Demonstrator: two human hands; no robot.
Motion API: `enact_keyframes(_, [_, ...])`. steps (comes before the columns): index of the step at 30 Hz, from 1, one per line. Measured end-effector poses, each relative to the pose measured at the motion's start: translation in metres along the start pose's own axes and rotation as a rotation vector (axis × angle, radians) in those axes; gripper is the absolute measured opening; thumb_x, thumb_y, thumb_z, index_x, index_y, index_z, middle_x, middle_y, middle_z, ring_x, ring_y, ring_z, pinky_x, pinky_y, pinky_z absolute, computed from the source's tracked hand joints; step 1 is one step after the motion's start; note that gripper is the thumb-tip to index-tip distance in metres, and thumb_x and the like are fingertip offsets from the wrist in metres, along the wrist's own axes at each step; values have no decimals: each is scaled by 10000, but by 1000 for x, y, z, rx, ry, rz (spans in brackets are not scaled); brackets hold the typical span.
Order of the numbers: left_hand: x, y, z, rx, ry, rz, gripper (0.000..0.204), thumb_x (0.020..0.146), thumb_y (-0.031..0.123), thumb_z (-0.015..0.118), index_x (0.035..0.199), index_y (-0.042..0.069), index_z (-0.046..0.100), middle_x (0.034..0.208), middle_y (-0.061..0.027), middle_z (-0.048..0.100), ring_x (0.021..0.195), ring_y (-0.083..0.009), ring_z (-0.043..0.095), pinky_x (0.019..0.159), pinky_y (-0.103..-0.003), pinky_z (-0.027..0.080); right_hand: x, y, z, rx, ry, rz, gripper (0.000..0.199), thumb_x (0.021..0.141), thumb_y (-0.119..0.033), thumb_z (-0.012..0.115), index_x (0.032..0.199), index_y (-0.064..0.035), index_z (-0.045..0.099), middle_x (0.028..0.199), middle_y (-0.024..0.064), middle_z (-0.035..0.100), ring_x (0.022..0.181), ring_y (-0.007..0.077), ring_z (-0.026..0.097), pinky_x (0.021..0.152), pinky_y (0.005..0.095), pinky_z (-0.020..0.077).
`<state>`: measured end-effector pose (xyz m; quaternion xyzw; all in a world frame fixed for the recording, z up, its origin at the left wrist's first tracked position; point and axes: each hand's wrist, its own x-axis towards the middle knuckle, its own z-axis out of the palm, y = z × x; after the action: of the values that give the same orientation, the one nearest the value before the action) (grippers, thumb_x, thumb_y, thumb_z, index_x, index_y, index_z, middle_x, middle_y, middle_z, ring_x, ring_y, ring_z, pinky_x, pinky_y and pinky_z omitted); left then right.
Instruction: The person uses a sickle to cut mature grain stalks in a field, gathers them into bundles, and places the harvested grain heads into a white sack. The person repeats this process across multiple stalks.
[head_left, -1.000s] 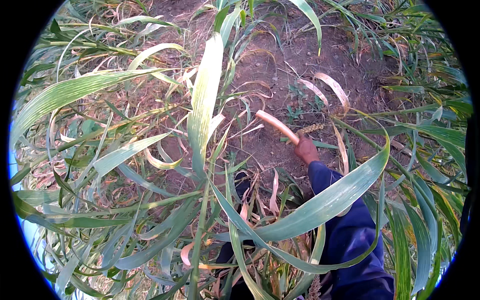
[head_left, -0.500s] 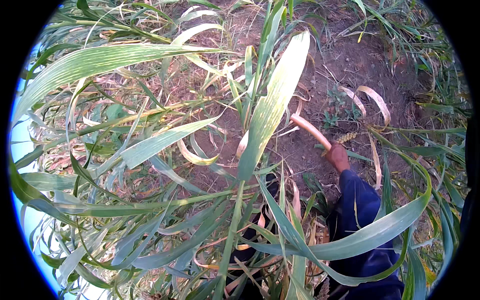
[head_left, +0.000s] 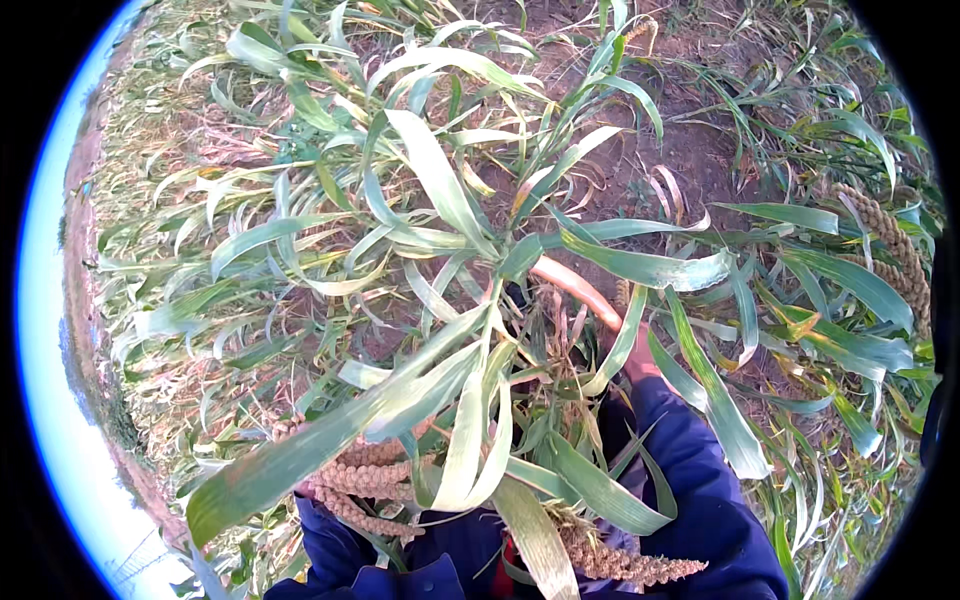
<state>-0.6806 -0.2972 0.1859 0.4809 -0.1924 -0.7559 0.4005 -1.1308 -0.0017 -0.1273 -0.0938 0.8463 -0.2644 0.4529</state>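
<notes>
My right hand (head_left: 637, 362) is closed around a curved, smooth, light-brown wooden handle (head_left: 575, 288) that points up and left. Leaves cover part of this hand, and the handle's far end disappears behind foliage. Low on the left, a small part of my left hand (head_left: 304, 489) shows beside a bunch of long, knobbly tan grain heads (head_left: 372, 482). The heads fan out to the right from that hand, which appears closed on them, though its fingers are mostly hidden. A tall green stalk (head_left: 492, 318) with broad leaves stands between my arms. Another grain head (head_left: 625, 563) lies across my front.
Thick leafy crop plants (head_left: 250, 250) spread over the left side. Brown bare soil (head_left: 690, 150) shows beyond the right hand. More grain heads (head_left: 895, 240) hang at the right edge among long leaves. Sky and a field edge curve along the far left.
My view has tilted up and widened. The right hand with the handle has drawn nearer, behind leaves. My left sleeve and the grain heads have come into sight at the lower left.
</notes>
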Motion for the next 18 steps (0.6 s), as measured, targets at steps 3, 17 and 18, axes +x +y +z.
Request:
enact_keyframes(3, [-19, 42, 9, -81, -171, 75, 695, 710, 197, 697, 1303, 99, 349, 1153, -39, 438, 1083, -183, 442, 999, -372, 333, -56, -24, -40, 132, 31, -73, 462, 825, -169, 565, 1251, -21, 465, 1152, 195, 587, 1022, 324, 588, 879, 405, 459])
enact_keyframes(17, [-109, -4, 124, -288, -786, -387, 595, 677, 141, 703, 1218, 204, 462, 1130, -51, 430, 1055, -246, 429, 909, -425, 401, -325, -94, -156, 656, 199, -569, 588, 843, -123, 553, 1379, 18, 357, 1217, 148, 569, 1066, 239, 579, 919, 327, 444])
enact_keyframes(18, [-114, -4, 129, -283, -800, -485, 617, 650, 117, 706, 1215, 189, 468, 1123, -57, 433, 1052, -260, 432, 911, -412, 394, -364, -123, -154, 572, 266, -575, 596, 844, -97, 551, 1390, 12, 340, 1184, 131, 576, 1002, 213, 585, 869, 301, 455])
